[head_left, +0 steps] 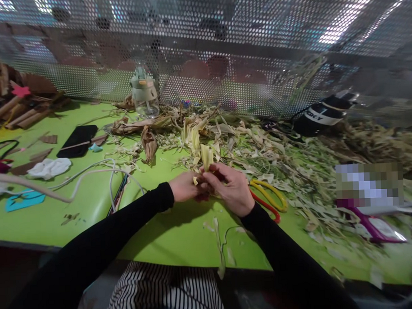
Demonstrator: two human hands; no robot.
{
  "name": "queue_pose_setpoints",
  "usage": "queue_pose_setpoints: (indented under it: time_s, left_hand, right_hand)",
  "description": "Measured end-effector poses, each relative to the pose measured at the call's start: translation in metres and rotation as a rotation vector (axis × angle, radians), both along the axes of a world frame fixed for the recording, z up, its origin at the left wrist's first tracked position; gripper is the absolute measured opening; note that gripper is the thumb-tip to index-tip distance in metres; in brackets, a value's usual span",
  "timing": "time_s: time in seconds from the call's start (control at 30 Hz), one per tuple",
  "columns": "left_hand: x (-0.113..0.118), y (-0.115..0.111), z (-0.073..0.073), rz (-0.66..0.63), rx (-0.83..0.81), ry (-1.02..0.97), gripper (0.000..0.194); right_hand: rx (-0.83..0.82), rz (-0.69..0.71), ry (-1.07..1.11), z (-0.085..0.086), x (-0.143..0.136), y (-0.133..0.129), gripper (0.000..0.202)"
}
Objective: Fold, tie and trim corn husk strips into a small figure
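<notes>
Both my hands meet over the green tabletop, closed around a piece of pale yellow corn husk (207, 157) that stands up from between the fingers. My right hand (232, 187) pinches it between thumb and fingers. Against it rests my left hand (187, 186), its fingers curled at the husk's lower end and partly hidden behind the right. Scissors with one yellow and one red handle (270, 195) lie beside my right wrist, their blades out of sight. Below the hands, thin husk strips (218, 244) hang toward the table's front edge.
Husk scraps (246, 144) spread across the back and right. A clear bottle (145, 93) stands behind them, near a perforated metal screen (188, 47). A black bottle (321, 116) leans at right. White cable (72, 195), a black phone (77, 141) and crumpled tissue (49, 168) lie left.
</notes>
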State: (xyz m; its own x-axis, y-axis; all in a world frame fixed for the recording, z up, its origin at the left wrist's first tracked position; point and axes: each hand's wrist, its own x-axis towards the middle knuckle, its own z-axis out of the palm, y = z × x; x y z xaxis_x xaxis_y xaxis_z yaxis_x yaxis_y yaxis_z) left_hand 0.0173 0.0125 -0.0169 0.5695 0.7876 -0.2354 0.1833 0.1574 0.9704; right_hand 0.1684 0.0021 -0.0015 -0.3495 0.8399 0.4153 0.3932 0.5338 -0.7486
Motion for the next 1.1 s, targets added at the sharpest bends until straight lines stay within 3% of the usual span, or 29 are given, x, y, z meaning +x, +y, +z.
queue_pose_setpoints:
  time_s: [0.1,0.27,0.37,0.53,0.63,0.8,0.93,1.1]
  left_hand:
    - [-0.003,0.000,0.003,-0.005,-0.045,-0.037,0.016]
    - [-0.007,0.000,0.007,-0.085,-0.121,-0.048,0.027]
    - [-0.005,0.000,0.005,-0.112,-0.104,-0.055,0.033]
    - [0.000,-0.002,-0.001,-0.127,-0.073,-0.137,0.039]
    - [-0.002,-0.003,0.000,-0.141,-0.119,-0.187,0.040]
    - [-0.011,0.002,0.008,-0.080,-0.248,-0.197,0.042]
    - [-0.014,0.006,0.006,-0.122,-0.333,-0.195,0.041]
    - [-0.012,0.005,0.001,-0.091,-0.342,-0.290,0.038]
  right_hand:
    - [-0.255,0.051,0.197,0.002,0.001,-0.001,0.027]
    - [-0.324,0.035,0.225,0.005,0.003,-0.002,0.035]
    - [-0.194,-0.037,0.086,0.004,0.002,-0.005,0.038]
    - [0.239,-0.168,-0.231,-0.001,-0.001,-0.011,0.038]
    - [0.287,-0.178,-0.226,0.001,0.001,-0.011,0.034]
    - [0.212,0.051,-0.183,0.017,0.015,-0.006,0.022]
    - [0.104,0.169,-0.178,0.030,0.027,-0.003,0.021]
    - [0.169,0.255,-0.376,0.042,0.034,-0.004,0.021]
